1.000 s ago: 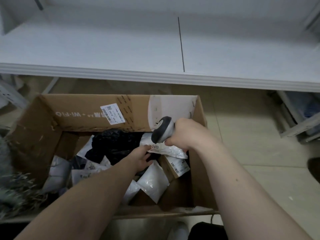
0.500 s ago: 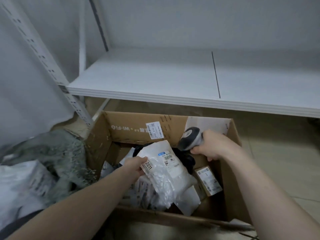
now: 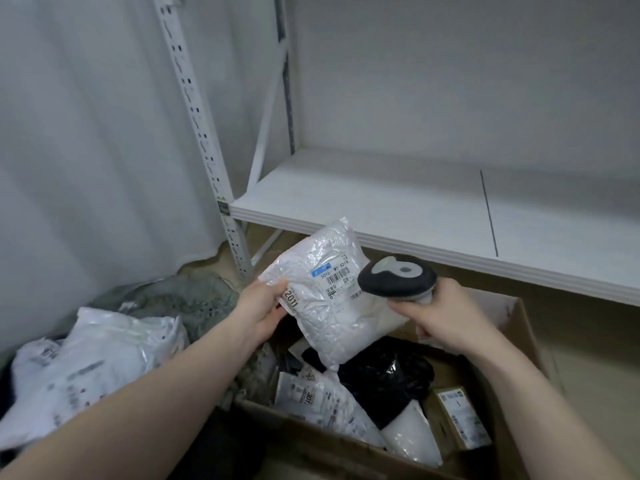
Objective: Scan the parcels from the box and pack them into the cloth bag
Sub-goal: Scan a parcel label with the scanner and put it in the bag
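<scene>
My left hand (image 3: 260, 311) grips a white plastic parcel (image 3: 329, 317) by its left edge and holds it up above the cardboard box (image 3: 519, 327). Its barcode label faces me. My right hand (image 3: 446, 317) grips a barcode scanner (image 3: 396, 279), whose dark head sits just in front of the parcel's label. The box below holds several more parcels, among them a black bag (image 3: 384, 375) and a small brown carton (image 3: 462, 419). At the left lies the grey cloth bag (image 3: 187, 296) with white parcels (image 3: 97, 355) in it.
A white shelf (image 3: 381, 209) runs across behind the box, its front edge close above the held parcel. A perforated white upright (image 3: 204, 140) stands at its left end. A pale wall or curtain fills the left side.
My left hand has lifted the white parcel out of the box and turned its label up. The scanner in my right hand has come close to the label. My view has swung left and up.
</scene>
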